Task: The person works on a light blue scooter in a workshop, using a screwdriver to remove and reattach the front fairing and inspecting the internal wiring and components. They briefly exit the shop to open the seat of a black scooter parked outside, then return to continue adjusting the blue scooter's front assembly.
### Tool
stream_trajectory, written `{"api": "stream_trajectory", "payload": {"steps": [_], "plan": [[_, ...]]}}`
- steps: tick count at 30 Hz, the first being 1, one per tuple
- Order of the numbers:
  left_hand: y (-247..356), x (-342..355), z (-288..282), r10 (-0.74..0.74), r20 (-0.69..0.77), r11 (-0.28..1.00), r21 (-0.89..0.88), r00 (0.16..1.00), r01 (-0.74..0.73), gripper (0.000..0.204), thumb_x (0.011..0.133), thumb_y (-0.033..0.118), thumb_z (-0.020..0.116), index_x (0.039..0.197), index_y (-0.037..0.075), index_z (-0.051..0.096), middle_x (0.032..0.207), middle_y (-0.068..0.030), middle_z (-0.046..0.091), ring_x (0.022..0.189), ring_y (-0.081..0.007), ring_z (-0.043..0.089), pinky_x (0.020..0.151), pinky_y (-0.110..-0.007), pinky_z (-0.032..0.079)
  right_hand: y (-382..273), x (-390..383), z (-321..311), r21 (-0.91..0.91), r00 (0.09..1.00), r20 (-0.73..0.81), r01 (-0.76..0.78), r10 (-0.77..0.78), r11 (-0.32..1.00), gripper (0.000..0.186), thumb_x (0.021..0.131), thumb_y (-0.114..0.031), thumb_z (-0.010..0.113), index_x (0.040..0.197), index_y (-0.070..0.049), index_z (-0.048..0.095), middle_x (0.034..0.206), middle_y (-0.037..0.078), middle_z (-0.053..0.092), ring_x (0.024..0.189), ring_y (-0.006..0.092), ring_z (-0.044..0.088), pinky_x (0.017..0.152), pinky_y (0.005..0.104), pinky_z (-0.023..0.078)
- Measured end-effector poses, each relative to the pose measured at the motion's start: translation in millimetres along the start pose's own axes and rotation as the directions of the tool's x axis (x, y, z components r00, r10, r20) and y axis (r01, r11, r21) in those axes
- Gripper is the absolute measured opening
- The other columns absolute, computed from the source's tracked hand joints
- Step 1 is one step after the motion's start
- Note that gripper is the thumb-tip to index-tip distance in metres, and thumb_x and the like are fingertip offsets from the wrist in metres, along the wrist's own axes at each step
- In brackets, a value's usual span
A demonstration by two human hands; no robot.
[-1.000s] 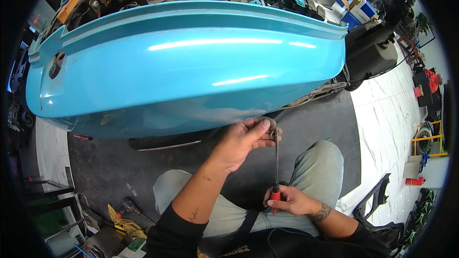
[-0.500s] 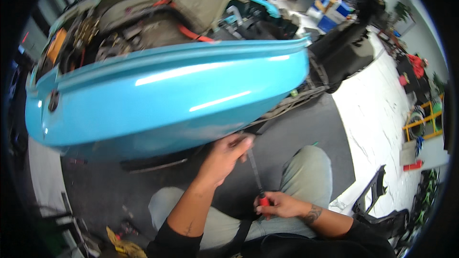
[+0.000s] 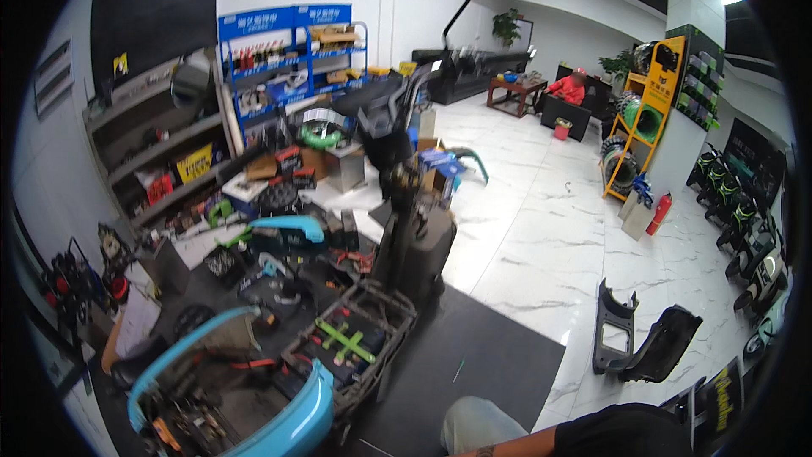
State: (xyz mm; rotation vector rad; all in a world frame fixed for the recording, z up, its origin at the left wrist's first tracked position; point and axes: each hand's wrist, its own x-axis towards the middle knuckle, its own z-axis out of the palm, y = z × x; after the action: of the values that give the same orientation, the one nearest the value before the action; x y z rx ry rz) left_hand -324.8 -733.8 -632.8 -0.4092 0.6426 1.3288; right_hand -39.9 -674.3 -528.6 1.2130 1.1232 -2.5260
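My left hand is out of sight. My right forearm [image 3: 529, 442], in a black sleeve, reaches along the lower edge to a tattooed wrist, with the hand cut off below the frame. Beside it is my jeans-clad knee [image 3: 469, 423]. A thin metal shaft [image 3: 376, 447] shows at the bottom edge. To the left, the turquoise body panel [image 3: 300, 415] curves round the rear of a partly stripped scooter, its inner parts exposed. Green straps [image 3: 342, 338] lie across the frame's open bay [image 3: 385, 309]; the black steering column [image 3: 393, 220] stands upright beyond.
Assorted parts and boxes [image 3: 245, 195] crowd the left floor before blue shelving [image 3: 296, 68]. Black panels [image 3: 651, 343] lie on the marble-tiled floor [image 3: 524, 245] at right. A fire extinguisher [image 3: 660, 211] stands by a yellow tyre rack [image 3: 626, 152]. A person [image 3: 567, 89] in red sits at the back.
My view has swung up from the turquoise panel and my hands to the wider workshop. Both hands, with the red-handled screwdriver's grip, have dropped out of the frame.
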Motion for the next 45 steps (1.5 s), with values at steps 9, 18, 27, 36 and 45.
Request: {"api": "stream_trajectory", "payload": {"steps": [9, 18, 27, 36, 45], "plan": [[-4, -248, 80, 0.015, -0.162, 0.963, 0.27, 0.987, 0.029, 0.013, 0.099, 0.016, 0.061, 0.101, 0.009, 0.073, 0.097, -0.0094, 0.075, 0.092, -0.0272, 0.07, 0.074, -0.045, 0.057, -68, -104, -5, -0.714, 0.932, -0.22, 0.046, -0.286, 0.698, 0.038, 0.097, -0.042, 0.066, 0.107, -0.007, 0.077, 0.108, 0.021, 0.078, 0.103, 0.0385, 0.075, 0.091, 0.0502, 0.057], [39, -518, 157, 0.759, -0.475, 0.647, 0.624, 0.446, -0.438, 0.017, 0.108, 0.008, 0.056, 0.119, -0.004, 0.063, 0.089, -0.0105, 0.068, 0.071, -0.0201, 0.063, 0.063, -0.036, 0.056, -320, -204, 129, -0.933, 0.923, -0.035, 0.107, -0.384, 0.343, 0.033, 0.094, -0.035, 0.074, 0.112, -0.008, 0.071, 0.103, 0.023, 0.075, 0.101, 0.0437, 0.072, 0.089, 0.0516, 0.057], [163, -594, 73, 0.766, -0.498, 0.643, 0.603, 0.408, -0.472, 0.023, 0.109, 0.016, 0.058, 0.094, 0.002, 0.068, 0.076, -0.0021, 0.061, 0.066, -0.0139, 0.057, 0.06, -0.03, 0.048, -409, -102, 352, -0.818, 0.744, 0.271, 0.513, -0.611, 0.261, 0.03, 0.099, -0.033, 0.07, 0.116, -0.008, 0.066, 0.102, 0.021, 0.074, 0.096, 0.043, 0.072, 0.085, 0.0524, 0.056], [347, -641, 81, 0.731, -0.437, 0.681, 0.431, 0.524, -0.592, 0.018, 0.108, 0.013, 0.055, 0.101, 0.002, 0.067, 0.078, -0.0029, 0.056, 0.069, -0.0166, 0.054, 0.065, -0.032, 0.049, -440, -14, 481, -0.832, 0.799, 0.308, 0.49, -0.517, 0.262, 0.037, 0.099, -0.037, 0.069, 0.123, -0.008, 0.066, 0.105, 0.02, 0.075, 0.103, 0.0412, 0.073, 0.089, 0.0502, 0.055], [541, -694, 50, 0.781, -0.416, 0.624, 0.556, 0.466, -0.549, 0.02, 0.109, 0.012, 0.05, 0.11, 0.001, 0.067, 0.079, -0.0036, 0.053, 0.072, -0.0176, 0.051, 0.068, -0.033, 0.049, -469, 105, 532, -0.837, 0.864, -0.073, 0.219, -0.499, 0.502, 0.042, 0.096, -0.039, 0.072, 0.12, -0.005, 0.069, 0.108, 0.024, 0.075, 0.107, 0.0438, 0.072, 0.093, 0.0514, 0.055]]}}
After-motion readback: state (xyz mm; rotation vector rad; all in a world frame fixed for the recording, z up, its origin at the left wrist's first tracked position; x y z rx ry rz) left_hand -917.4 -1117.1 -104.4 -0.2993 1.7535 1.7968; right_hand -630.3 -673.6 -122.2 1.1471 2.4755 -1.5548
